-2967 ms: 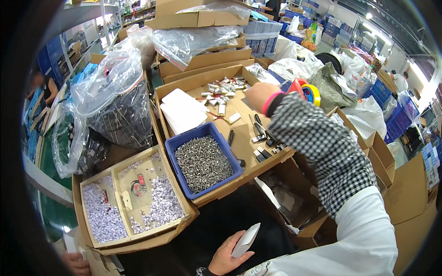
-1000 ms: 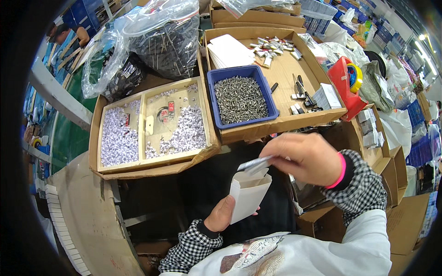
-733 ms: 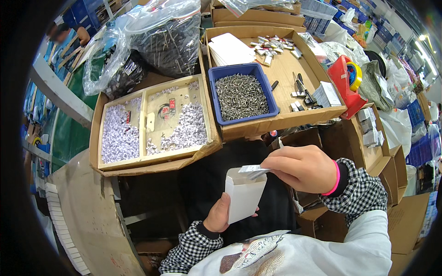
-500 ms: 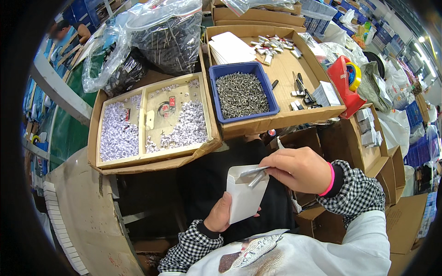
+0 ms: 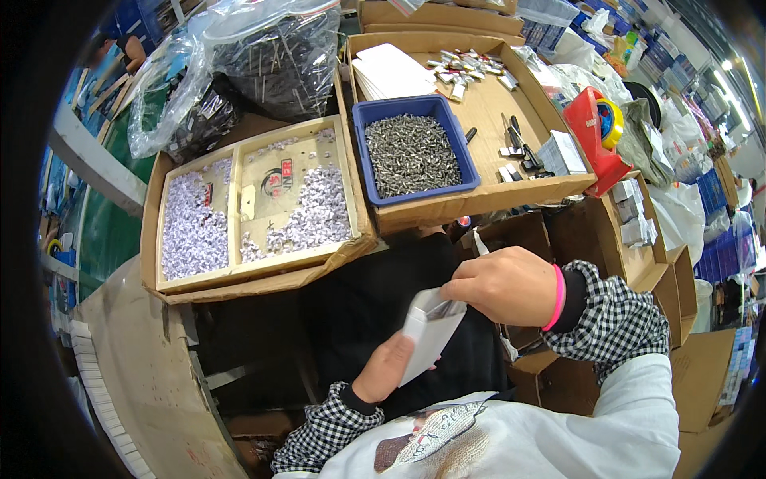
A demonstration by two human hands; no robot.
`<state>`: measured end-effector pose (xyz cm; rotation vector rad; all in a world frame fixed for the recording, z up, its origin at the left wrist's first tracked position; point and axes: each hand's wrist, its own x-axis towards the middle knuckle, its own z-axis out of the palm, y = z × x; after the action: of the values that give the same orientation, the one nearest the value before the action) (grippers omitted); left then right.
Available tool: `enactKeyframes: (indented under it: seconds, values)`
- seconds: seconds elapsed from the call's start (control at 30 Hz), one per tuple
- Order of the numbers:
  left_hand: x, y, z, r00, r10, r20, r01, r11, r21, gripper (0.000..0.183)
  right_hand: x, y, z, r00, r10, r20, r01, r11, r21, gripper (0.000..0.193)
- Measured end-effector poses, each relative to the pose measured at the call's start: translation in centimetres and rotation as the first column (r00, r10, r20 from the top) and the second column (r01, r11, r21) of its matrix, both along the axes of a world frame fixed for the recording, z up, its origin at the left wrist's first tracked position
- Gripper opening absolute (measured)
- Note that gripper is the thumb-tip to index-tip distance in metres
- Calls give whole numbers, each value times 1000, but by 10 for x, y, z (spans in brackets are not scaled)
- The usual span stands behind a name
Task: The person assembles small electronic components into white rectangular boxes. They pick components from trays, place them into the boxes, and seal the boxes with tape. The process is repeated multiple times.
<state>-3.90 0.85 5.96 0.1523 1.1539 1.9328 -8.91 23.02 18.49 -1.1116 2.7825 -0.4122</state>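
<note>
In front of my lap, my left hand [image 5: 386,369] is closed around a small white cardboard box [image 5: 432,334]. The box tilts, with its open end up and toward the right. My right hand [image 5: 511,289] is at that mouth, thumb and fingers pinched together at the rim. Something silvery-grey shows faintly just inside the opening, blurred. What the right fingertips hold is hidden by the hand and the box edge.
Beyond my hands, a blue bin [image 5: 415,150] of small metal pins stands in a cardboard tray [image 5: 479,209] with white cards and small parts. To its left is a divided wooden tray [image 5: 254,267] of small pale pieces. A red tape dispenser [image 5: 592,144] stands at right.
Two silvery rod-like pieces, seen in my right fingers at the box mouth, are now mostly out of sight. The box has turned to show a narrower side, and my right hand has shifted slightly left.
</note>
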Motion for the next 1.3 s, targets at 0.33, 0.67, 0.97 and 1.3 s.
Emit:
enactKeyframes:
  seconds: [0.33, 0.67, 0.97, 1.3]
  values:
    - [-3, -1, -9, 996, 1, -86, 0, 1000, 20, 67, -8, -9, 10, 998, -28, 47, 35, 989, -142, 21]
    - [-11, -1, -10, 999, -33, -19, 35, 987, 158, 73, -13, 2, 4, 990, 103, 101, -94, 991, -93, 24]
    - [-17, -1, -5, 1000, -8, 19, 5, 989, 149, 87, -70, 69, 48, 939, -331, 96, 344, 908, -239, 15]
    - [-14, 2, -15, 998, -31, 54, 24, 992, 120, 90, -142, 67, -7, 958, -273, 91, 246, 941, 233, 24]
